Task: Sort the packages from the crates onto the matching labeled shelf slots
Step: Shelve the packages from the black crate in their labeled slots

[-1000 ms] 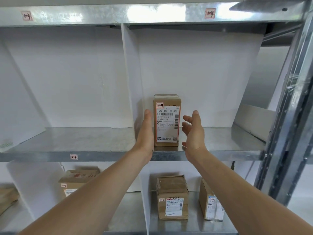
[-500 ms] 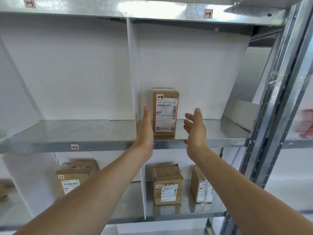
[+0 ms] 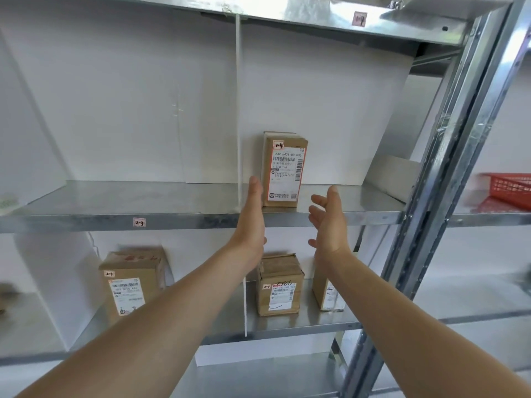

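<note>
A tall brown package [image 3: 285, 170] tagged 1-4 stands upright on the metal shelf [image 3: 115, 216], just right of the white divider [image 3: 238, 110]. The slot label 1-4 [image 3: 359, 18] is stuck on the beam above it. My left hand [image 3: 252, 222] is flat and open in front of the shelf edge, a little left of the package and apart from it. My right hand [image 3: 327, 222] is open with spread fingers, right of the package and nearer to me. Neither hand holds anything.
On the shelf below stand a box tagged 2-3 [image 3: 130, 282], a box tagged 2-4 [image 3: 280, 285] and a third box [image 3: 326, 288]. A 2-3 label [image 3: 139, 222] marks the shelf edge. A steel upright [image 3: 436, 179] rises at the right, with a red basket [image 3: 508, 188] beyond it.
Both hands have drawn back from the upright package toward me and now sit lower against the shelf edge. The view has swung right and down, showing more of the lower shelf and the red basket.
</note>
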`<state>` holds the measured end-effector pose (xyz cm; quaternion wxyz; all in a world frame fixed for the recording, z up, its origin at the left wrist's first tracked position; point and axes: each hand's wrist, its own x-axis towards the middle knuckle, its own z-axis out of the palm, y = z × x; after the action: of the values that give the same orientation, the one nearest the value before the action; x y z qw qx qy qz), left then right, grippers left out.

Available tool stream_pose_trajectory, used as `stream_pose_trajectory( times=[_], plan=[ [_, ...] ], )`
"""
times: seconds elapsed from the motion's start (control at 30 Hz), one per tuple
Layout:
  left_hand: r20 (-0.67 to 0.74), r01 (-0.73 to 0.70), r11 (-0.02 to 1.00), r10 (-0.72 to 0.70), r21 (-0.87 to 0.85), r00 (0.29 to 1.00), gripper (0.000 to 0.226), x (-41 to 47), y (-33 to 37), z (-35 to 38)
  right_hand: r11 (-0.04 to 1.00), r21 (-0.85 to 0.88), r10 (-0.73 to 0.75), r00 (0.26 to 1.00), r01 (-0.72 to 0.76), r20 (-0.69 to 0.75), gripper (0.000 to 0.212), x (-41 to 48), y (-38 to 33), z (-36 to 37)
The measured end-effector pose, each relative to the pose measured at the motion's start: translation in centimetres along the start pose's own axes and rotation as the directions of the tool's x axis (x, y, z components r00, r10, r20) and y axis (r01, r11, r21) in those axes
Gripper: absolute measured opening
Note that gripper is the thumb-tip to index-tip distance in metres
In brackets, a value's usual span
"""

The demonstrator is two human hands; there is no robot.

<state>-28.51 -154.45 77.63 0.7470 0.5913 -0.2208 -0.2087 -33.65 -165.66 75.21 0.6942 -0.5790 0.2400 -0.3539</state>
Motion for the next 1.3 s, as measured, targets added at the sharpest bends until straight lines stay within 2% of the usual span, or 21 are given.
stream_pose_trajectory(
  times=[0.23, 0.33, 0.57, 0.7, 0.8, 0.93, 1.0, 1.3],
  plan=[
    [-0.004, 0.015, 1.0, -0.015, 0.017, 1.0, 0.07, -1.5, -0.5, -0.9, 1.0, 0.0, -0.004, 1.0, 0.004, 0.023, 0.053, -1.3, 1.4, 1.1],
    [-0.038, 0.034, 0.999, -0.033, 0.025, 0.999, 0.076, -1.3, -0.5, -1.6, 1.0, 0.011, -0.011, 0.997, 0.01, 0.072, 0.06, -1.4, 1.6, 1.6],
    [-0.139, 0.028, 0.999, -0.024, 0.023, 0.99, 0.078, -1.9, -0.3, -1.7, 0.996, 0.077, 0.024, 0.979, -0.041, 0.204, 0.056, -1.9, 1.0, 2.6],
    [-0.199, 0.023, 1.0, -0.018, 0.02, 0.98, 0.077, -2.8, -0.3, -1.2, 0.998, 0.059, 0.016, 0.965, -0.032, 0.261, 0.055, -2.1, 1.2, 2.8],
    [-0.251, 0.02, 1.0, -0.015, 0.021, 0.968, 0.076, -3.2, -0.4, -1.2, 0.998, 0.04, 0.03, 0.952, -0.044, 0.305, 0.066, -2.8, 0.9, 2.9],
    [-0.301, 0.013, 1.0, -0.006, 0.021, 0.954, 0.077, -3.6, -0.7, -1.5, 0.996, 0.054, 0.042, 0.928, -0.067, 0.371, 0.046, -3.3, 0.8, 2.6],
    [-0.332, 0.007, 1.0, 0.0, 0.019, 0.943, 0.078, -4.2, -0.9, -1.6, 0.995, 0.058, 0.051, 0.916, -0.081, 0.397, 0.044, -3.5, 0.8, 2.8],
    [-0.493, 0.007, 1.0, 0.0, 0.013, 0.87, 0.075, -8.0, -1.3, -5.6, 0.991, 0.047, 0.082, 0.85, -0.125, 0.521, 0.058, -7.3, 2.2, 6.7]
  ],
)
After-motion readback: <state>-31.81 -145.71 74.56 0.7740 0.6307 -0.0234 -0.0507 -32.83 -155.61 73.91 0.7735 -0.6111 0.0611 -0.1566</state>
